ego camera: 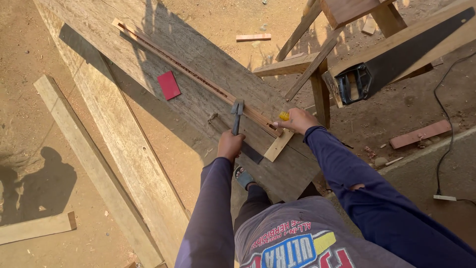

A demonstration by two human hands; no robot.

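Left hand (230,145) grips a hammer (237,115) by its handle, head on the long wooden strip (198,77); right hand (296,120) closes on a yellow-handled tool (283,116) at the strip's near end. Short, square blows would suit. The strip runs diagonally away up-left along the wide plank (163,39), beside a red card (168,85).
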